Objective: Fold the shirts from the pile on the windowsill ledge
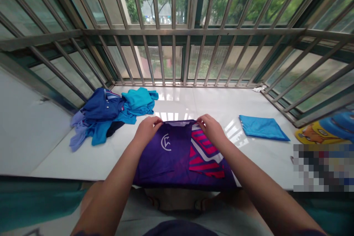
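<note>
A pair of purple sports shorts (pixel 160 158) with a white logo and a red-and-white patterned panel lies spread at the front of the white ledge. Its lower edge reaches the ledge's front rim. My left hand (pixel 149 127) pinches the left corner of the waistband. At the opposite corner, the fingers of my right hand (pixel 210 129) are closed on the same band. The far edge is pulled straight between both hands, and a strip of pale lining shows there.
A heap of crumpled blue, teal and lavender clothes (pixel 106 110) lies at the left. To the right is a flat folded blue garment (pixel 262 127). Beyond it stands a yellow-and-blue container (pixel 323 129). Metal bars (pixel 174 59) line the ledge's back and sides.
</note>
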`<state>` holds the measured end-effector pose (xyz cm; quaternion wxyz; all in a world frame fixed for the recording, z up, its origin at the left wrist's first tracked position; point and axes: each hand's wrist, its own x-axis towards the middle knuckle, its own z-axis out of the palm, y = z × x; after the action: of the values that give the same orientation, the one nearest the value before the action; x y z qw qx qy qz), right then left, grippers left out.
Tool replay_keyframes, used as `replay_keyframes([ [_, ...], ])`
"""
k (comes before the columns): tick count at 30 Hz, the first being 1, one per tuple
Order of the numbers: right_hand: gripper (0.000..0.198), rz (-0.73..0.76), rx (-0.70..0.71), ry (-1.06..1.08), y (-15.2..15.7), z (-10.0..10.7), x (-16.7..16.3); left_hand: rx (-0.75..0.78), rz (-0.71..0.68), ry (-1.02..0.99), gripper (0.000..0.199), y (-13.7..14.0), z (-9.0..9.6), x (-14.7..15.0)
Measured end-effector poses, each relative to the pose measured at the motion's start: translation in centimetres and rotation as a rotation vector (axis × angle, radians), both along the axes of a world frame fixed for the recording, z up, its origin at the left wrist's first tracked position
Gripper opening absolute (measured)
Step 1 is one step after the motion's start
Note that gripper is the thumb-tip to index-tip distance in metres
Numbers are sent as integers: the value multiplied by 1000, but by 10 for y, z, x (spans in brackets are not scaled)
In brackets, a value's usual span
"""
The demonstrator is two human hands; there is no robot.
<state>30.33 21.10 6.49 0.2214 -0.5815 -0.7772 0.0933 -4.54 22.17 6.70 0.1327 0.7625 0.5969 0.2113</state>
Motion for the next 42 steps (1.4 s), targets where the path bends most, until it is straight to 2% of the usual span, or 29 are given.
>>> replay_keyframes([
  [2, 22, 86, 90, 49, -44, -13, 5, 64, -66, 10, 14, -46, -14, -6],
  [5, 26, 148, 55, -33, -96, -40, 7, 14, -131, 98, 14, -100, -38, -9],
  [7, 25, 162, 18, -126, -116, -53, 2, -23, -137, 152, 15, -119, -48, -8],
  [9, 27, 130, 39, -167, -125, -59, -6, 4, -125, 153, 21, -124, -51, -3],
  [13, 40, 55, 108, -132, -115, -58, -35, 117, -87, 127, 40, -104, -49, 15],
  [17, 63, 32, -64, -203, -84, -63, -52, 2, -16, 262, 60, -78, -61, 33],
  [20, 75, -18, -182, -244, -58, -71, -41, -56, 0, 299, 71, -69, -78, 34],
  [23, 75, -17, -204, -263, -39, -76, -23, -32, -19, 275, 74, -64, -88, 28],
  [28, 68, -33, -220, -300, -15, -76, -12, -60, -32, 261, 74, -43, -89, 31],
  [32, 62, -82, -206, -291, -2, -66, -7, -125, -15, 215, 65, -8, -76, 28],
  [36, 61, -133, -196, -297, 6, -51, 10, -110, 75, 206, 57, 27, -59, 4],
  [38, 45, -136, -223, -299, 11, -44, 18, -124, 95, 207, 49, 40, -52, -9],
  [40, 25, -133, -251, -297, 16, -39, 22, -155, 85, 200, 30, 50, -47, -17],
  [42, 16, -131, -254, -291, 21, -32, 21, -173, 63, 179, 11, 56, -41, -22],
])
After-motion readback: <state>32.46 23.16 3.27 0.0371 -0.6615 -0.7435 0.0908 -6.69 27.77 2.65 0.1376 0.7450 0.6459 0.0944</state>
